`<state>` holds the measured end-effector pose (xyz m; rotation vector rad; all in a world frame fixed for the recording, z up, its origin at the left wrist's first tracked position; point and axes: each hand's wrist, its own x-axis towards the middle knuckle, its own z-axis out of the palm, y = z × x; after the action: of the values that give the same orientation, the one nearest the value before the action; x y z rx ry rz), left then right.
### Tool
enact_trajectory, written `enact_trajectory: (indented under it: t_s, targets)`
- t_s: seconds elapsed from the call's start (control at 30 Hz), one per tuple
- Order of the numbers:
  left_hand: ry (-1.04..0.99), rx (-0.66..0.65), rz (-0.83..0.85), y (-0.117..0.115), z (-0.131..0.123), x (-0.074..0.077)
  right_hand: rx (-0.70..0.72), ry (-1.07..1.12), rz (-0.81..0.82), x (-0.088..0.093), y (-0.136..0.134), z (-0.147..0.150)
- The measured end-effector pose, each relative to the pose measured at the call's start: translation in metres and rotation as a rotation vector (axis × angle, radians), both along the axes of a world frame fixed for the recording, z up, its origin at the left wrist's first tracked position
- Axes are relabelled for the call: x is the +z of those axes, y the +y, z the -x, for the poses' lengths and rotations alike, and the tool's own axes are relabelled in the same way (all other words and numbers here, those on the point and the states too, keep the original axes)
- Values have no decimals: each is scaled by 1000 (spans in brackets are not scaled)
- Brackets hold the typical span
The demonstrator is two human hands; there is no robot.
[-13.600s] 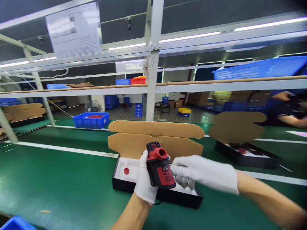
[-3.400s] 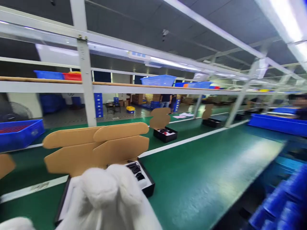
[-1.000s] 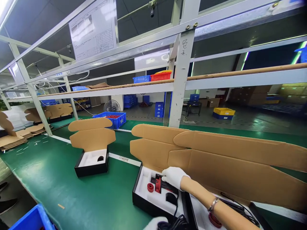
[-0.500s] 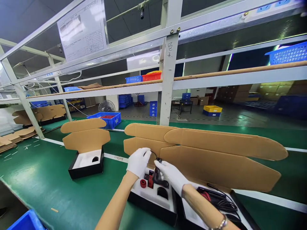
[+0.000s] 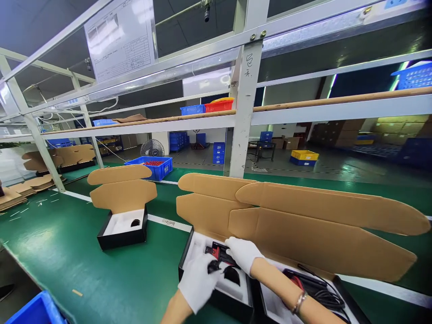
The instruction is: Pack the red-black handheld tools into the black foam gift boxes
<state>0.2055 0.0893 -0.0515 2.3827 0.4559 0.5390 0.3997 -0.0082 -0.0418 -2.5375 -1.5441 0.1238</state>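
A red-and-black power tool (image 5: 218,253) is pressed into the white foam insert of an open black box (image 5: 202,292) on the green table (image 5: 101,279), both gloved hands laid on it. The right hand (image 5: 243,254) is curled over the tool's far end, fingers closed on it; the left hand (image 5: 199,281) is cupped over a dark part at the near end (whether anything is truly clasped there cannot be told). The tool is judged rigid, fairly weighty and slick-cased, its trailing black cord limp, so the body would be the place to take hold. A second box (image 5: 303,292) with a coiled cord sits just to the right, a third box (image 5: 122,228) well apart at left. Half a second ago both hands were raised above the insert, the cord lifted between them; now they are down inside the box
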Motion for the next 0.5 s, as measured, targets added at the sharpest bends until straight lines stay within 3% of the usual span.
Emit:
enact_trajectory:
  t_s: [0.1,0.27,0.5]
  targets:
    - [48,-34,-188,-9,16,-21,35,-22,-12,-12,4,-1]
    - [-17,-123,-310,-7,24,-36,-18,44,-132,-14,-9,-8]
    - [-350,-21,-559,0,8,-59,-80,239,-227,-8,-21,-27]
